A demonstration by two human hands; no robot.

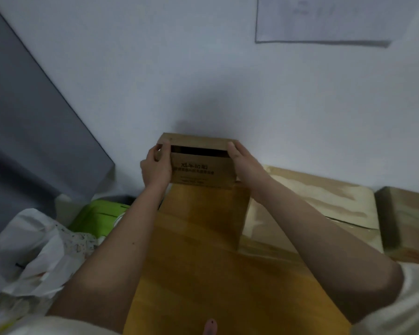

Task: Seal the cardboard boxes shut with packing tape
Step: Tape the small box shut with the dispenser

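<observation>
Head view. A small cardboard box was held at the centre of the frame, up against a pale wall, with a dark gap showing between its top flaps (the flaps were not yet closed, and no tape on it could be made out). The left hand gripped the box's 9 o'clock end, fingers curled round the upper corner; the right hand held the 3 o'clock end, thumb on top and palm against the side, its fingers hidden behind the box. Judged from its size and thin walls, the box would handle as light and fairly stiff, though its loose flaps would flex; the ends, as gripped, seemed the sound places to take hold. Below it, toward 6 o'clock, stretched a yellow-brown board. At 4 o'clock lay a larger carton wrapped in glossy tape, with a further carton beyond it at 3 o'clock. At 8 o'clock sat a green object and a white plastic bag. A grey panel leaned at 10 o'clock.
</observation>
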